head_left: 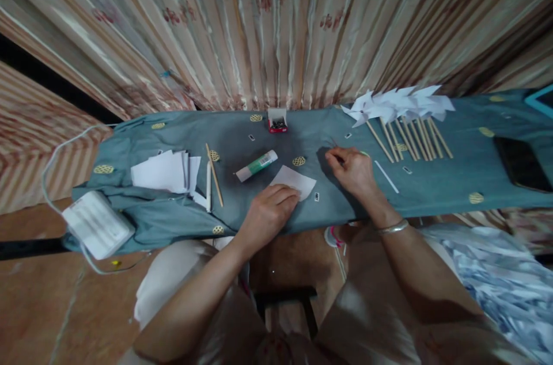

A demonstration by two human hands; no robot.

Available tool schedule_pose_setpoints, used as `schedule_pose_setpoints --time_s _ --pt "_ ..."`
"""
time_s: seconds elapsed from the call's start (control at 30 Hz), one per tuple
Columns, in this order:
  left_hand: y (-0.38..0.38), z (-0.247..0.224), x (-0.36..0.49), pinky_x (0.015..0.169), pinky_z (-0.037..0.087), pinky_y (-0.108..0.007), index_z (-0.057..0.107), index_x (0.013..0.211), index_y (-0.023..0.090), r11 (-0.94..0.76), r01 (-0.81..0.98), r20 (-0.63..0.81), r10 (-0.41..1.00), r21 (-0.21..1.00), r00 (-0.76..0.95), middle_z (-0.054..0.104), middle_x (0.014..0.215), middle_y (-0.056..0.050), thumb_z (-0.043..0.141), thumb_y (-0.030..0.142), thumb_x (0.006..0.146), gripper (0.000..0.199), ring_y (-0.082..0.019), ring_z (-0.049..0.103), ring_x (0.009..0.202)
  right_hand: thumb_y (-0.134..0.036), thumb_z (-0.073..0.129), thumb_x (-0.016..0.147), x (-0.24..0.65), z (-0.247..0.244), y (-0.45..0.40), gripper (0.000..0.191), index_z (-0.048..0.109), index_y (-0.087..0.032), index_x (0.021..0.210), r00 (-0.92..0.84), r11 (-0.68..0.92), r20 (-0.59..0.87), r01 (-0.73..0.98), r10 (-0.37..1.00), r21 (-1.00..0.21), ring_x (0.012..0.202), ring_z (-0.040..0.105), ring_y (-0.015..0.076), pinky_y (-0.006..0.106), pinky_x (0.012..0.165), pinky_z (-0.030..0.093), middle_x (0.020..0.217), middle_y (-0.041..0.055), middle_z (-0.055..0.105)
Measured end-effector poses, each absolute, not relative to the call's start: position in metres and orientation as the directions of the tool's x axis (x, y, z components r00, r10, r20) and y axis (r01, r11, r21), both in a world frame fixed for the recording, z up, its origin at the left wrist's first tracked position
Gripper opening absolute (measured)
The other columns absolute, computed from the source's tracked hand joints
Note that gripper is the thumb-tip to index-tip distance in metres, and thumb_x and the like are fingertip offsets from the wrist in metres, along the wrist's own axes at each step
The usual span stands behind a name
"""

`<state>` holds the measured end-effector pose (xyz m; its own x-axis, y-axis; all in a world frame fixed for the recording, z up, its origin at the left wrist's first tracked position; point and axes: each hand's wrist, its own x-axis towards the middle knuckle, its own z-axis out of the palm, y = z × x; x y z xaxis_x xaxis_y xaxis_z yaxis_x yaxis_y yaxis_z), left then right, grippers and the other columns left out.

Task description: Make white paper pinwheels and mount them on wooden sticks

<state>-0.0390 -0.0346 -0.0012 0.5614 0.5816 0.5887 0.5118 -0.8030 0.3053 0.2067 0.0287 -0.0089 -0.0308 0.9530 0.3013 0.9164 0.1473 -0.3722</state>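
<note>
A small white paper square (300,181) lies flat on the cloth-covered table. On its lower left edge rests my left hand (272,206), fingers together and bent, pressing the paper. To the right of the paper, just above the cloth, my right hand (352,168) is closed in a pinch. A faint thin line shows at its fingertips, too small to name. Beyond the paper lies a green and white glue stick (258,166). A small open red and white box (277,121) with dark little pieces inside stands farther back.
Paper pinwheels on sticks (401,109) lie at the back right. Left are stacked white papers (162,172), a wooden stick (215,175) and a white stick (209,186). A thin white strip (386,176), black phone (522,162) and white corded box (99,224) lie farther out.
</note>
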Motion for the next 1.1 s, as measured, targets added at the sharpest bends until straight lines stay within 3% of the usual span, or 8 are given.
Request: schedule_pose_setpoints --time_s 0.2,0.3,0.5,0.67,0.83,0.97,1.1 --pt "-0.033 -0.024 -0.026 0.083 0.061 -0.029 0.068 0.102 0.016 -0.788 0.538 0.468 0.613 0.3 0.637 0.075 0.105 -0.009 0.05 0.017 0.096 0.019 -0.018 0.073 0.093 -0.029 0.054 0.091 0.2 -0.009 0.015 0.023 0.075 -0.02 0.098 -0.184 0.277 0.222 0.799 0.958 -0.534 0.086 0.069 0.0216 0.032 0.084 0.051 0.091 0.0058 0.077" --pt "-0.037 -0.029 -0.024 0.083 0.061 -0.031 0.068 0.101 0.013 -0.811 0.521 0.453 0.583 0.267 0.675 0.075 0.104 -0.011 0.052 0.016 0.095 0.018 -0.02 0.073 0.095 -0.026 0.054 0.092 0.191 -0.014 0.007 0.023 0.073 -0.018 0.103 -0.33 0.391 0.213 0.718 0.92 -0.575 0.095 0.068 0.0216 0.034 0.091 0.051 0.1 0.0073 0.076" --pt "-0.044 -0.038 -0.035 0.097 0.058 -0.035 0.067 0.106 0.01 -0.827 0.51 0.418 0.56 0.236 0.715 0.073 0.112 -0.013 0.052 0.017 0.096 0.019 -0.022 0.067 0.112 -0.028 0.058 0.091 0.18 -0.03 -0.004 0.028 0.069 -0.013 0.111 -0.466 0.535 0.264 0.718 0.844 -0.444 0.113 0.059 0.0281 0.045 0.101 0.05 0.122 0.0143 0.067" --pt "-0.043 -0.036 -0.058 0.093 0.06 -0.035 0.067 0.107 0.012 -0.792 0.563 0.423 0.606 0.236 0.674 0.072 0.11 -0.011 0.051 0.017 0.096 0.02 -0.021 0.067 0.106 -0.033 0.06 0.091 0.178 -0.034 -0.015 0.034 0.068 -0.011 0.115 -0.491 0.577 0.303 0.712 0.817 -0.4 0.117 0.057 0.0317 0.052 0.103 0.05 0.125 0.0183 0.065" --pt "-0.04 -0.034 -0.071 0.088 0.06 -0.035 0.066 0.11 0.012 -0.759 0.591 0.411 0.648 0.274 0.641 0.07 0.107 -0.012 0.052 0.018 0.095 0.021 -0.021 0.065 0.103 -0.019 0.05 0.096 0.161 -0.031 -0.033 0.024 0.071 -0.017 0.105 -0.646 0.739 0.368 0.523 0.669 -0.425 0.106 0.062 0.0236 0.043 0.095 0.056 0.116 0.0124 0.07" --pt "-0.039 -0.035 -0.073 0.088 0.06 -0.035 0.066 0.111 0.015 -0.748 0.588 0.399 0.662 0.307 0.634 0.07 0.107 -0.011 0.051 0.019 0.096 0.021 -0.021 0.065 0.103 -0.011 0.048 0.093 0.152 -0.027 -0.038 0.025 0.07 -0.014 0.105 -0.682 0.778 0.379 0.507 0.625 -0.37 0.104 0.062 0.0237 0.041 0.092 0.057 0.114 0.014 0.07" --pt "-0.037 -0.034 -0.076 0.085 0.06 -0.033 0.068 0.106 0.013 -0.761 0.577 0.424 0.646 0.295 0.635 0.071 0.103 -0.011 0.053 0.018 0.095 0.019 -0.02 0.066 0.099 -0.006 0.047 0.09 0.157 -0.023 -0.037 0.027 0.071 -0.013 0.101 -0.711 0.777 0.338 0.48 0.616 -0.407 0.104 0.062 0.0239 0.042 0.092 0.057 0.113 0.0135 0.07"
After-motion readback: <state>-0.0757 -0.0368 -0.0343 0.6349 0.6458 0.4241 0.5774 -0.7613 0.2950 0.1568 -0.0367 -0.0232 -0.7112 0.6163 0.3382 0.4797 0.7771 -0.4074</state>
